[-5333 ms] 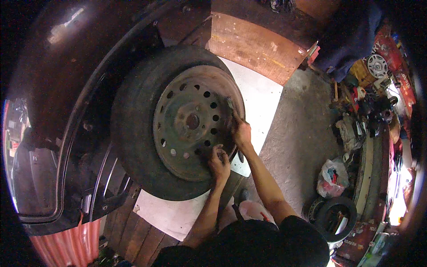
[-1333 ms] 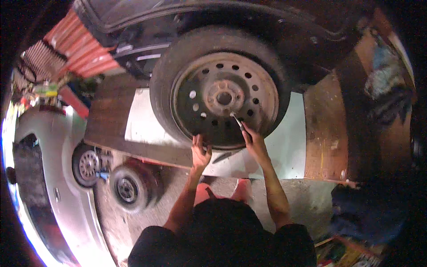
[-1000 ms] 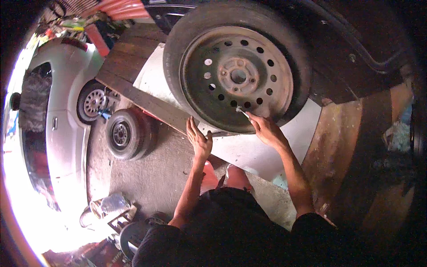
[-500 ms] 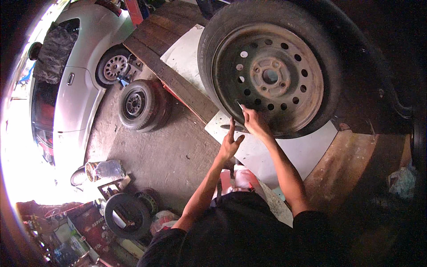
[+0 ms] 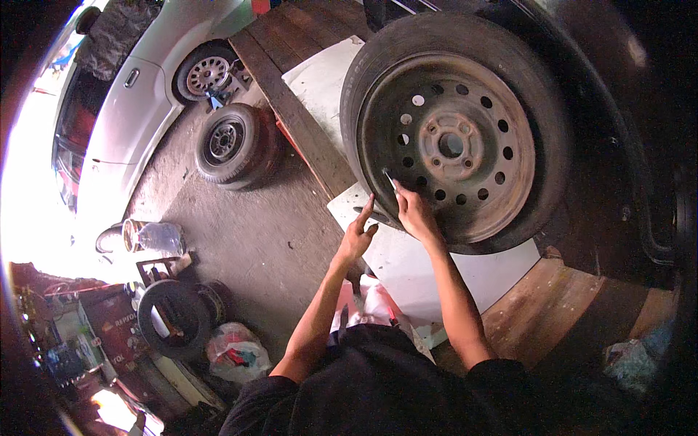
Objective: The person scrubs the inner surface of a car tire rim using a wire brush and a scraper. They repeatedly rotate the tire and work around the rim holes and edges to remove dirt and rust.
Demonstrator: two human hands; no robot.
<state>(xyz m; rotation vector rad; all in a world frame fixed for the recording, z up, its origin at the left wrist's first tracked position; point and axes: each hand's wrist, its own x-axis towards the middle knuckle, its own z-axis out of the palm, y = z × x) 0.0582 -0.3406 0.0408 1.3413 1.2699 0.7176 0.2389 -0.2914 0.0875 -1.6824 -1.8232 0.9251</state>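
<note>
**Hands at the lower rim of a mounted steel wheel**

At the lower left edge of the rusty grey steel wheel with its worn black rubber tyre [image 5: 454, 134], both hands work close together. The wheel stands upright under the dark car body's arch [image 5: 618, 145], its tread resting on a white flat board [image 5: 429, 265] laid over brown wooden planks [image 5: 305, 109].

The right hand [image 5: 414, 214] is closed around a thin, pale, stick-like tool [image 5: 390, 179], its tip touching the rim where steel meets rubber; what kind of tool it is cannot be told. The left hand [image 5: 356, 234] is released and grasps nothing, fingers spread and the forefinger raised toward the tyre's sidewall, just beside the right hand.

As a judgement, this wheel will handle heavy and stiff: a pressed steel disc with round vent holes and a thick tyre does not flex, and the rusted face looks rough rather than slippery, likely dirty to the touch. It is not fragile. The surest hold would be two hands on opposite sides of the tyre's tread, or fingers hooked through the vent holes. The slim tool is light and may slip or bend if pressed hard.

Well apart on the concrete floor, a loose black tyre on a grey rim [image 5: 229, 142] stands beside a silver car [image 5: 138, 94].
</note>
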